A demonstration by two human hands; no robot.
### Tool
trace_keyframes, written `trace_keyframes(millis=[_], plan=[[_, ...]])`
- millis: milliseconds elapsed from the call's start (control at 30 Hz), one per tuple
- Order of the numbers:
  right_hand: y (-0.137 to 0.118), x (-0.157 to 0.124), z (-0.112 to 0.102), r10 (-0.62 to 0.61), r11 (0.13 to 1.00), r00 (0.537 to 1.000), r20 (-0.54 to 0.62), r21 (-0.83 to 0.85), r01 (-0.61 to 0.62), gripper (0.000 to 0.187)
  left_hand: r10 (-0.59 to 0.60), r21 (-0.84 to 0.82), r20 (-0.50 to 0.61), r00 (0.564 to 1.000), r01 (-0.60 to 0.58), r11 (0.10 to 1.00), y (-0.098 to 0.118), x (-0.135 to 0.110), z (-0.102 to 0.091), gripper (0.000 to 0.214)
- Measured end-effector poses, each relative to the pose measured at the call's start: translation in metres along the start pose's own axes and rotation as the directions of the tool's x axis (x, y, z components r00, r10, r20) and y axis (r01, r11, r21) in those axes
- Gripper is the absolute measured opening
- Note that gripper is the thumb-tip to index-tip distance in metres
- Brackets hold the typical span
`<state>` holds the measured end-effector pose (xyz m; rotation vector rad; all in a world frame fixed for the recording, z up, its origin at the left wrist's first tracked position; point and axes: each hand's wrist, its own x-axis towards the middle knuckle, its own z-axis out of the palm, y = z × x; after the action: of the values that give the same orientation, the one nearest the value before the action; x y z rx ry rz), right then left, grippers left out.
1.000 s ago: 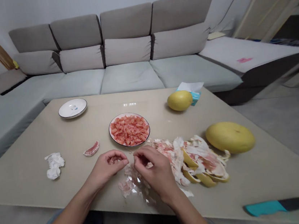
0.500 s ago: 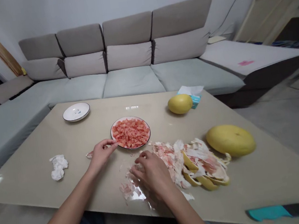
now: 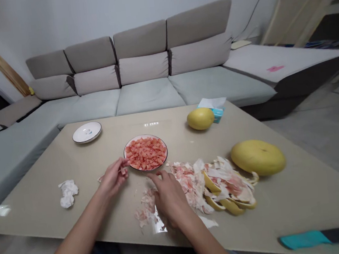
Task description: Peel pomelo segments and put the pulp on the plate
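Observation:
My left hand (image 3: 113, 178) hovers at the left rim of a white plate (image 3: 144, 136) heaped with pink pomelo pieces (image 3: 146, 152). Its fingertips are pinched on a small pink piece of pomelo flesh. A pomelo segment lies on the table just behind that hand, mostly hidden. My right hand (image 3: 168, 195) rests flat on loose pink-and-white membrane scraps (image 3: 147, 210), fingers stretched toward the plate. To its right is a pile of pomelo peel and pith (image 3: 222, 184).
A large whole pomelo (image 3: 258, 157) lies right of the peel pile, with a smaller one (image 3: 200, 118) and a tissue pack (image 3: 217, 110) farther back. An empty plate (image 3: 86, 132), a crumpled tissue (image 3: 68, 193), a teal-handled knife (image 3: 322, 237) and a grey sofa (image 3: 148, 94) surround them.
My left hand left my right hand, reached to the plate's left rim and has drawn back slightly. My right hand dropped onto the scraps and flattened out. The camera shifted a little.

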<state>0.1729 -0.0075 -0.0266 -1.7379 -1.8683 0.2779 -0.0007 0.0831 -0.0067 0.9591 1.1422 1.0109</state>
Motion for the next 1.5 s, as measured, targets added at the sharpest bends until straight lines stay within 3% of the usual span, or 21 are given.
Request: trace_keyframes(millis=[67,133,200,267,367,467,533,633,700,767,1000,1233,1500], plan=[[-0.004,-0.003,-0.002,-0.009,0.998,1.000,0.008,0.057,0.008,0.011,-0.073,-0.094,0.049,0.996,0.077,0.993,-0.003,-0.022,0.001,0.026],[-0.009,-0.006,-0.004,-0.030,0.986,1.000,0.003,0.163,0.029,0.012,-0.111,-0.166,0.091,0.990,0.125,0.978,-0.007,-0.040,0.002,0.019],[-0.013,-0.008,-0.007,-0.042,0.953,0.999,-0.017,0.301,0.045,0.025,-0.131,-0.226,0.131,0.983,0.159,0.961,-0.011,-0.053,0.004,0.017],[-0.016,-0.009,-0.010,-0.021,0.905,1.000,-0.009,0.425,0.023,0.037,-0.160,-0.304,0.165,0.973,0.205,0.931,-0.016,-0.060,0.004,0.029],[-0.021,-0.009,-0.011,0.041,0.835,0.998,0.039,0.547,-0.055,0.020,-0.139,-0.306,0.148,0.979,0.179,0.935,-0.020,-0.064,0.002,0.035],[-0.026,-0.008,-0.008,0.133,0.754,0.986,0.098,0.635,-0.165,0.013,-0.045,-0.308,0.134,0.990,0.084,0.948,-0.020,-0.065,0.000,0.035],[-0.029,-0.007,-0.007,0.189,0.643,0.959,0.209,0.712,-0.282,0.014,0.015,-0.321,0.144,0.990,0.033,0.947,-0.019,-0.066,-0.002,0.032],[-0.033,-0.006,-0.007,0.177,0.397,0.893,0.414,0.800,-0.449,0.027,0.064,-0.317,0.175,0.983,-0.005,0.948,-0.018,-0.068,-0.005,0.029],[-0.034,-0.005,-0.009,0.158,0.278,0.869,0.468,0.824,-0.494,0.032,0.090,-0.302,0.179,0.980,-0.033,0.953,-0.019,-0.069,-0.006,0.027],[-0.035,-0.005,-0.011,0.169,0.227,0.866,0.471,0.836,-0.499,0.033,0.114,-0.282,0.178,0.977,-0.060,0.958,-0.019,-0.070,-0.006,0.025],[-0.034,-0.005,-0.016,0.212,0.227,0.865,0.456,0.838,-0.497,0.030,0.173,-0.166,0.208,0.963,-0.139,0.976,-0.017,-0.072,-0.007,0.019],[-0.036,-0.007,-0.014,0.267,0.424,0.924,0.273,0.828,-0.367,0.020,0.097,-0.062,0.222,0.970,-0.085,0.994,-0.022,-0.072,-0.002,0.029],[-0.034,-0.005,-0.019,0.191,0.442,0.920,0.344,0.806,-0.393,0.016,0.137,0.026,0.161,0.977,-0.143,0.989,-0.019,-0.068,-0.007,0.023]])
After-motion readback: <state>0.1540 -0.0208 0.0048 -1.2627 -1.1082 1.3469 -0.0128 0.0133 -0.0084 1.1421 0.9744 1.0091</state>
